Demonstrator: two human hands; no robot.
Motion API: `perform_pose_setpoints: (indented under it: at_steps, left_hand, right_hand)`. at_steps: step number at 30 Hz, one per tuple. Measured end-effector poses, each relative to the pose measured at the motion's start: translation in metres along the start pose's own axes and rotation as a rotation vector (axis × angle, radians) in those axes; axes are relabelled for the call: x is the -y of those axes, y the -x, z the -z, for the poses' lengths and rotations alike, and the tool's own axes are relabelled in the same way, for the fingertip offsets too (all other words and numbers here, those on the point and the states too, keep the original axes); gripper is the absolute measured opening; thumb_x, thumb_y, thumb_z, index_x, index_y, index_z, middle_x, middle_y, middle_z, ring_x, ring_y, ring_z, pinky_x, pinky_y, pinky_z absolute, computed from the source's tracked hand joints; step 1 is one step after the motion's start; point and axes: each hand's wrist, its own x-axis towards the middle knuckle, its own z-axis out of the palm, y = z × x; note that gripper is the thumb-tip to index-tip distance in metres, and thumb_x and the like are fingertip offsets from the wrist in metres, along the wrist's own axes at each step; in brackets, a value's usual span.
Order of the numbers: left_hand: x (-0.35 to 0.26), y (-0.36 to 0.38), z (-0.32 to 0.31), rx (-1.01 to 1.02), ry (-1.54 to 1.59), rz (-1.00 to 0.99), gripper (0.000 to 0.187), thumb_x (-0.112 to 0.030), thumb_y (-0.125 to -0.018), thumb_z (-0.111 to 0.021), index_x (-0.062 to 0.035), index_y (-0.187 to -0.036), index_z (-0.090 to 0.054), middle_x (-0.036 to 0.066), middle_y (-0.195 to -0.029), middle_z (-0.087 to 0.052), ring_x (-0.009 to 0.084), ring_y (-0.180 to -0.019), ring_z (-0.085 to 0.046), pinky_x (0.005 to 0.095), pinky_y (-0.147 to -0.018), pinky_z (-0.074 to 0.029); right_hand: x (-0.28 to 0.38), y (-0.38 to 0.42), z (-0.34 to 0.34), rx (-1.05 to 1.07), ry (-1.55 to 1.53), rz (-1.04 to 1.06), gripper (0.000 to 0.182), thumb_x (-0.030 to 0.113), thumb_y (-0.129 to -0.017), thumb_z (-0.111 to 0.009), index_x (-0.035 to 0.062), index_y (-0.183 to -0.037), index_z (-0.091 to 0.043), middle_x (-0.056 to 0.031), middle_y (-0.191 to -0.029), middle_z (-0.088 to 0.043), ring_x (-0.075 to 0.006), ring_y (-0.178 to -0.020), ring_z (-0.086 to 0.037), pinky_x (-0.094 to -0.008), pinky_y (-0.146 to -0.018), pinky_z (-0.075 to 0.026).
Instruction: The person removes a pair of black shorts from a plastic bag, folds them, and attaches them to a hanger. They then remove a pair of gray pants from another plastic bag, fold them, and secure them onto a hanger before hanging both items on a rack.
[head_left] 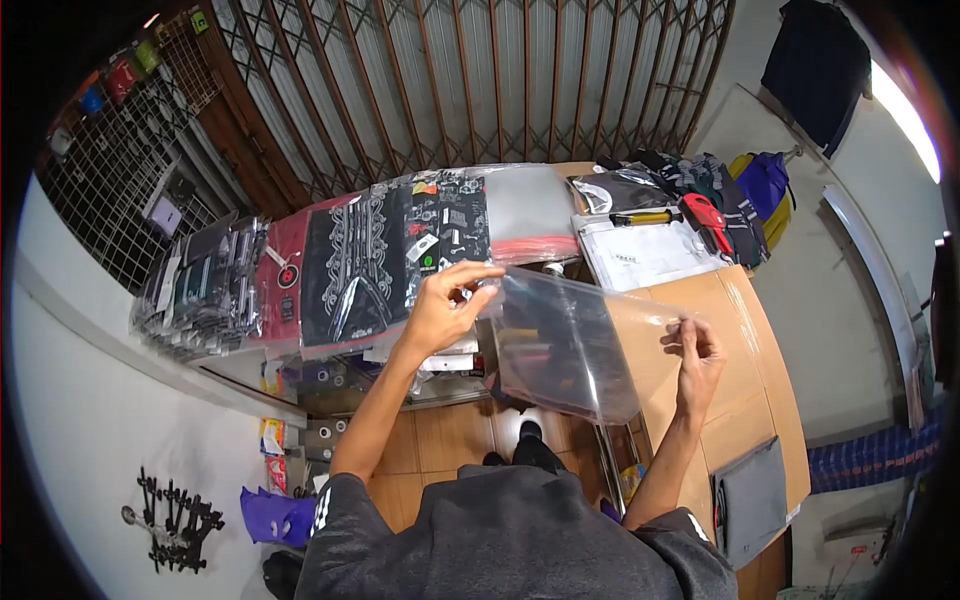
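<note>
A clear plastic bag (pixel 560 350) hangs in the air between my two hands, in front of my body. My left hand (pixel 452 308) pinches its upper left corner between thumb and fingers. At the other upper corner, my right hand (pixel 695 350) has its fingers closed on the bag's edge. Through the film I can see the floor and the table edge. Below my right hand, a folded grey garment (pixel 752 500) lies on the brown cardboard-topped table (pixel 745 430).
Packed dark garments (pixel 350 265) cover the table on the left, beside a stack of clear bags (pixel 530 205). White papers (pixel 640 250), a yellow-and-black cutter (pixel 642 217) and a red tape dispenser (pixel 708 222) lie at the back right. A folding metal gate (pixel 480 90) stands behind.
</note>
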Motion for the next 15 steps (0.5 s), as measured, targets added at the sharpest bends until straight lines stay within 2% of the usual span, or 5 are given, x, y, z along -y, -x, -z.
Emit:
perform_pose_setpoints:
  at_steps: [2,5,6,10,15]
  left_hand:
    - [0.019,-0.033,-0.003,0.041,0.112,0.040,0.025,-0.004,-0.094,-0.068,-0.0014,-0.119,-0.072,0.006,-0.123,-0.066,0.0064,-0.076,-0.064,0.0177,-0.062,-0.048]
    - [0.034,-0.081,-0.004,0.080,0.233,0.129,0.029,-0.005,-0.096,-0.066,-0.0002,-0.125,-0.068,0.007,-0.129,-0.062,0.0122,-0.084,-0.071,0.0194,-0.064,-0.054]
    - [0.047,-0.099,-0.003,0.092,0.249,0.091,0.031,-0.008,-0.097,-0.067,0.0004,-0.128,-0.066,0.008,-0.131,-0.060,0.0167,-0.090,-0.074,0.0205,-0.063,-0.055]
    - [0.073,-0.176,0.003,0.100,0.274,0.169,0.034,-0.011,-0.098,-0.067,0.0019,-0.129,-0.064,0.011,-0.136,-0.056,0.0192,-0.095,-0.074,0.0216,-0.066,-0.057]
    - [0.140,-0.277,0.008,0.099,0.214,0.179,0.039,-0.012,-0.098,-0.068,0.0038,-0.133,-0.060,0.011,-0.132,-0.060,0.0206,-0.099,-0.073,0.0235,-0.069,-0.058]
  right_hand:
    - [-0.010,-0.030,-0.013,-0.052,0.005,0.043,0.019,0.016,-0.102,-0.063,-0.0013,-0.108,-0.070,-0.0088,-0.085,-0.072,-0.0138,-0.069,-0.069,-0.0251,-0.060,-0.054]
    - [-0.028,-0.079,-0.034,-0.113,0.022,0.072,0.020,0.016,-0.102,-0.063,-0.0012,-0.109,-0.070,-0.0084,-0.085,-0.072,-0.0131,-0.068,-0.068,-0.0242,-0.060,-0.053]
    - [-0.036,-0.097,-0.042,-0.119,0.014,0.084,0.021,0.017,-0.102,-0.063,-0.0010,-0.109,-0.070,-0.0079,-0.087,-0.071,-0.0125,-0.068,-0.067,-0.0233,-0.059,-0.052]
    - [-0.072,-0.177,-0.074,-0.096,-0.010,0.063,0.023,0.020,-0.102,-0.065,-0.0003,-0.111,-0.070,-0.0041,-0.084,-0.068,-0.0121,-0.068,-0.067,-0.0225,-0.057,-0.051]
    - [-0.136,-0.291,-0.120,-0.018,-0.059,0.031,0.026,0.023,-0.101,-0.066,-0.0007,-0.111,-0.069,-0.0037,-0.082,-0.069,-0.0102,-0.066,-0.066,-0.0213,-0.055,-0.049]
